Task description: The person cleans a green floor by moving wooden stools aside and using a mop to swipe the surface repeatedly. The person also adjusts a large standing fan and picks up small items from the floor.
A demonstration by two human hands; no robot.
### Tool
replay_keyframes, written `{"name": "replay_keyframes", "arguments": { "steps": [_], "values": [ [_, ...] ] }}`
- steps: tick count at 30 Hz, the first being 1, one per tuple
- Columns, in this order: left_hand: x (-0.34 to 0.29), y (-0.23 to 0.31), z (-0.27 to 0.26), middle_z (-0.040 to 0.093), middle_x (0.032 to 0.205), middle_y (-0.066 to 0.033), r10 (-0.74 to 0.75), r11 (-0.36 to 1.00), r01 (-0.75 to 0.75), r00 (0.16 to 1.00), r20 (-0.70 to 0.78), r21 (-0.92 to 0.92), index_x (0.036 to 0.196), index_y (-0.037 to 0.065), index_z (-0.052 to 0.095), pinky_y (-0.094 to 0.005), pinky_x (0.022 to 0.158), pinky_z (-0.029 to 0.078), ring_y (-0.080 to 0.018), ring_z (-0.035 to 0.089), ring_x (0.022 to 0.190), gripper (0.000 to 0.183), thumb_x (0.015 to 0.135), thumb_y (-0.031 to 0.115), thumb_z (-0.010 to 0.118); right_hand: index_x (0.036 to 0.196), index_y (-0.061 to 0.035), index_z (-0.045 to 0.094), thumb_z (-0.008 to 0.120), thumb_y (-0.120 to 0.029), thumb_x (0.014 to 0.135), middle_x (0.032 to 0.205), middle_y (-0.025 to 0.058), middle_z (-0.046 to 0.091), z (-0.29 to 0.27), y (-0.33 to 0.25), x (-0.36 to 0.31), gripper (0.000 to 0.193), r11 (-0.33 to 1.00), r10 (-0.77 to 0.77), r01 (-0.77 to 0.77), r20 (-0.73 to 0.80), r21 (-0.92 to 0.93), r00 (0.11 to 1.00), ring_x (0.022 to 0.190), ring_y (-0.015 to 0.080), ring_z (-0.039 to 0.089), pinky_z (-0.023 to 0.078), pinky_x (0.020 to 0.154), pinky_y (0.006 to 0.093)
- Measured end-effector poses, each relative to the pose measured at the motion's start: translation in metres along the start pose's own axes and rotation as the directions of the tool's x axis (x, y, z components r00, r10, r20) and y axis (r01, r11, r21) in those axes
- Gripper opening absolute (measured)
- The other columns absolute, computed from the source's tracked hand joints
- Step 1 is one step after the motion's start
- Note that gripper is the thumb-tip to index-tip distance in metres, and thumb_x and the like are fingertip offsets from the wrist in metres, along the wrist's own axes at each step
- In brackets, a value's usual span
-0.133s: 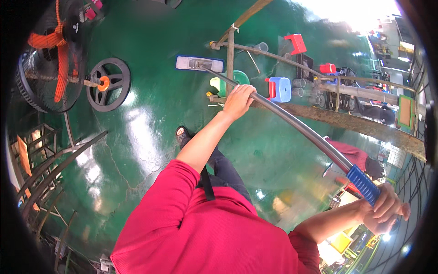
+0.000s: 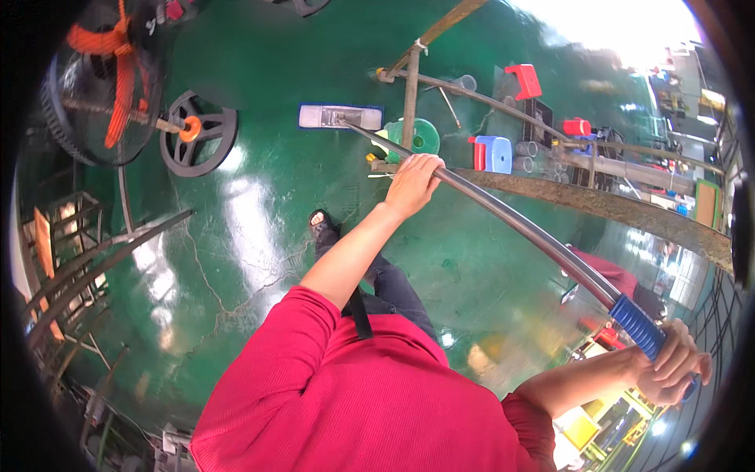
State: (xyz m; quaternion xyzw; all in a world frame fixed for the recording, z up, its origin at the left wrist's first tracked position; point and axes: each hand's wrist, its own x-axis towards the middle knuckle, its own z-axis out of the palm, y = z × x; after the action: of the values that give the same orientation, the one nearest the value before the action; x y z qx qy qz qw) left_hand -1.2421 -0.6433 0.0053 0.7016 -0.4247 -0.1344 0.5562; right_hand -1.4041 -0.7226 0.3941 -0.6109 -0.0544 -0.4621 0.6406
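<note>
A flat mop slants across the view, its long metal pole running from lower right to upper left. My left hand is wrapped round the middle of the pole. At the far right my right hand grips the blue ribbed handle near its end. The flat mop head, pale with a blue border, lies on the green floor ahead of my foot. Just right of the mop head is a round green container, partly hidden by a post of a rusty metal frame.
A blue stool with a red one against it stands beyond the frame's rusty beam. Another red stool is farther off. At left are a black spoked wheel, a large fan and curved metal bars.
The mop head has shifted slightly left relative to the frame and green container. My view has moved a little, and both hands keep their hold on the mop.
</note>
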Motion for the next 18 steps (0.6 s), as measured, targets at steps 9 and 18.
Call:
{"name": "replay_keyframes", "arguments": {
  "steps": [9,18],
  "values": [
    [-0.053,0.033,0.034,0.052,0.097,-0.0080,-0.121,0.980,0.160,0.950,-0.287,0.118,0.094,0.008,0.047,-0.0385,0.087,0.035,-0.0264,0.048,0.097,0.029,0.067,0.005,0.058,0.062,-0.0108,0.058,0.058,0.000,0.056,0.037,-0.0048,0.044,-0.066,-0.005,0.017,0.012,0.916,0.000,-0.170,0.423,0.363,0.906,0.029,0.0014,0.039,0.036,0.032,0.0127],
    [-0.084,0.068,0.098,0.052,0.092,-0.0091,-0.175,0.952,0.292,0.766,-0.619,0.092,0.092,0.006,0.048,-0.0379,0.085,0.036,-0.0274,0.049,0.091,0.028,0.066,0.005,0.058,0.048,-0.0121,0.047,0.065,-0.002,0.054,0.038,-0.0052,0.045,-0.132,-0.006,0.046,0.021,0.665,-0.162,-0.489,0.747,0.565,0.644,0.029,0.0014,0.040,0.031,0.030,0.0119]
  ]
}}
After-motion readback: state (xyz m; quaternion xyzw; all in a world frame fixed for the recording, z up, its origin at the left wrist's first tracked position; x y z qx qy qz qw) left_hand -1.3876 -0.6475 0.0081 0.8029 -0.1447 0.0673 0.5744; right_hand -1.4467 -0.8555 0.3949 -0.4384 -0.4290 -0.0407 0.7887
